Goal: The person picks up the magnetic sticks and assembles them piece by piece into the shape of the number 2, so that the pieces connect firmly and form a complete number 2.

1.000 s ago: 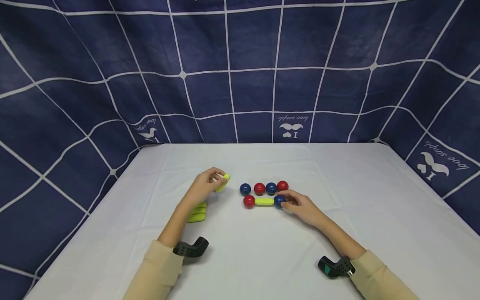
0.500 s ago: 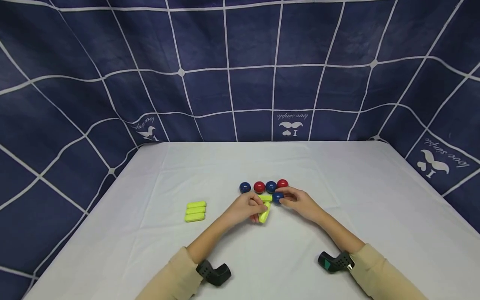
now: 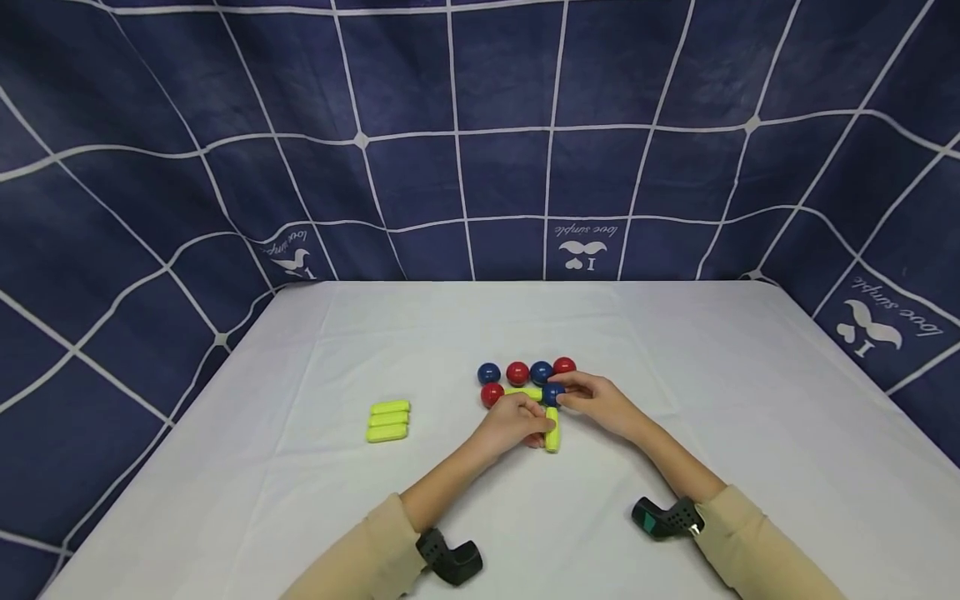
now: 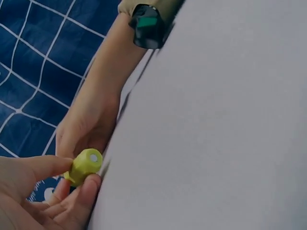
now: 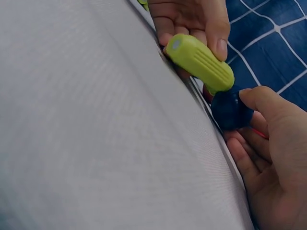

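Note:
My left hand (image 3: 510, 423) pinches a yellow-green magnetic rod (image 3: 552, 435) between thumb and fingers. A pale round disc shows on the near end of this rod (image 4: 86, 165) in the left wrist view. Its far end meets a blue ball (image 5: 231, 111), which my right hand (image 3: 606, 406) holds between thumb and fingers. From that ball a second yellow-green rod (image 3: 528, 392) runs left to a red ball (image 3: 492, 394). In the head view, the left hand's fingers overlap part of this second rod.
Behind the joined pieces lie two blue balls and two red balls in a row, among them a blue ball (image 3: 489, 373) and a red ball (image 3: 564, 365). Three yellow-green rods (image 3: 387, 421) lie side by side at left on the white-covered table (image 3: 337, 517). A blue grid curtain (image 3: 502, 175) surrounds it.
My left hand has carried its rod rightward from beside the loose rods, then turned it to point at the blue ball. The right hand keeps hold of that ball, and the joined pieces have shifted slightly.

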A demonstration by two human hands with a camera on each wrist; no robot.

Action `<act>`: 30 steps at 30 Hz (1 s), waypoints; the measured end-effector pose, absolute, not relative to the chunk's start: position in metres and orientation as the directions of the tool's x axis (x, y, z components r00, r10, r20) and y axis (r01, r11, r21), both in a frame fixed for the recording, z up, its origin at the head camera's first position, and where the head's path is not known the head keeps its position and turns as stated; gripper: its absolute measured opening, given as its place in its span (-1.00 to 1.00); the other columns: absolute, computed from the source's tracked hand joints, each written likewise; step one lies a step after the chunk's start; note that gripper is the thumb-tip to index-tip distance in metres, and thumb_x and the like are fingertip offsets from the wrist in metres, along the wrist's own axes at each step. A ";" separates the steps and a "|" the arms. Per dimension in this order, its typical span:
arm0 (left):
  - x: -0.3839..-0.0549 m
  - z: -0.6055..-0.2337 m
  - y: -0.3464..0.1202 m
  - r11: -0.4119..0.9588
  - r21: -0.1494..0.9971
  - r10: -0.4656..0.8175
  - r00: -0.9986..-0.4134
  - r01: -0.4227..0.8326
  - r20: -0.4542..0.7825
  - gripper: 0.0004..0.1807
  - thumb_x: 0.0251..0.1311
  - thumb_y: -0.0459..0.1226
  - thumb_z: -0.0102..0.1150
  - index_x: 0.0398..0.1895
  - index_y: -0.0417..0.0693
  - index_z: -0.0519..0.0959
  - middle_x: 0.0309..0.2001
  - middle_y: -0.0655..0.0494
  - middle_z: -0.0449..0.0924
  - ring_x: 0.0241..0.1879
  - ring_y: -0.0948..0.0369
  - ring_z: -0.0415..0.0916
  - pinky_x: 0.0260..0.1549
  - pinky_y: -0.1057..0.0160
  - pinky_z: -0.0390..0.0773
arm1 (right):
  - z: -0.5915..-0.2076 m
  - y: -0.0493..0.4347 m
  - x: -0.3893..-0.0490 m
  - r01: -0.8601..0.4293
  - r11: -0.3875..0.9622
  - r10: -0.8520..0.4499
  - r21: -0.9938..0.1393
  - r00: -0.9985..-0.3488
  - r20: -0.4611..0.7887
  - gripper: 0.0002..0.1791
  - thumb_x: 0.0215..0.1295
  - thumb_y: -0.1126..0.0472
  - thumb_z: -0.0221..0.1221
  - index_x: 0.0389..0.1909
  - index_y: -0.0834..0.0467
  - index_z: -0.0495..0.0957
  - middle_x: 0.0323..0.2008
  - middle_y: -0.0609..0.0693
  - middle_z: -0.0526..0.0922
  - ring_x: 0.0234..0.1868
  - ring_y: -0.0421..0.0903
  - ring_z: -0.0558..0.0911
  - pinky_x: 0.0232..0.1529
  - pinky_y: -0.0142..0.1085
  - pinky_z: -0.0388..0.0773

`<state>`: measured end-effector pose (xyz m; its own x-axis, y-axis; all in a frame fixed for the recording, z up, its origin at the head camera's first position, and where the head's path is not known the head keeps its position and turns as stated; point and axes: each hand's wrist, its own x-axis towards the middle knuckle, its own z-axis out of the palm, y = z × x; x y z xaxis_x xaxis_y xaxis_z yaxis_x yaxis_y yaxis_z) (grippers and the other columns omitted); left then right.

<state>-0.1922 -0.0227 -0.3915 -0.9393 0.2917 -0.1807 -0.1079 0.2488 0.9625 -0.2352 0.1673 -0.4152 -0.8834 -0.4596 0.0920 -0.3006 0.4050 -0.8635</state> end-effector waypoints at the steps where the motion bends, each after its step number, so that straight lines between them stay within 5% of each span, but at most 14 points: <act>1: -0.192 -0.391 -0.021 0.252 0.960 0.285 -0.939 -0.122 -0.194 -0.80 -0.01 -0.36 0.25 -0.39 -0.30 0.47 -0.62 0.05 0.53 -0.68 0.33 0.45 -0.61 0.46 0.50 | -0.415 0.167 -0.235 -0.301 0.402 -0.462 -0.865 -0.882 0.092 -0.60 0.26 0.13 0.09 0.08 0.20 0.45 0.08 0.17 0.49 0.01 -0.02 0.53 -0.08 -0.52 0.45; 17: -0.191 -0.392 -0.007 0.230 0.964 0.233 -0.954 -0.135 -0.190 -0.82 0.01 -0.35 0.24 -0.41 -0.26 0.45 -0.62 0.10 0.50 -0.68 0.32 0.46 -0.60 0.41 0.54 | -0.415 0.170 -0.234 -0.297 0.384 -0.476 -0.874 -0.875 0.088 -0.59 0.27 0.14 0.08 0.09 0.23 0.44 0.09 0.20 0.48 0.04 0.04 0.52 -0.07 -0.56 0.42; 23: -0.188 -0.392 -0.010 0.349 0.937 0.242 -0.965 -0.009 -0.100 -0.83 0.06 -0.31 0.21 -0.41 -0.22 0.44 -0.68 0.11 0.45 -0.75 0.31 0.39 -0.69 0.44 0.44 | -0.416 0.168 -0.232 -0.304 0.382 -0.476 -0.872 -0.874 0.097 -0.59 0.28 0.13 0.07 0.09 0.22 0.43 0.10 0.19 0.47 0.06 0.04 0.51 -0.05 -0.57 0.41; 30: -0.196 -0.378 -0.027 0.570 0.791 0.232 -0.967 0.223 0.105 -0.84 0.17 -0.16 0.11 -0.39 -0.07 0.51 -0.60 0.17 0.48 -0.71 0.35 0.34 -0.72 0.43 0.31 | -0.415 0.168 -0.231 -0.322 0.417 -0.462 -0.850 -0.881 0.108 -0.60 0.28 0.13 0.07 0.10 0.21 0.43 0.11 0.19 0.47 0.05 0.04 0.51 0.01 -0.33 0.47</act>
<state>-0.1956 -0.0268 -0.3779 -0.9669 0.2324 0.1048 0.2228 0.5704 0.7906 -0.2309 0.1680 -0.4154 -0.8806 -0.4615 0.1075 -0.3222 0.4167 -0.8501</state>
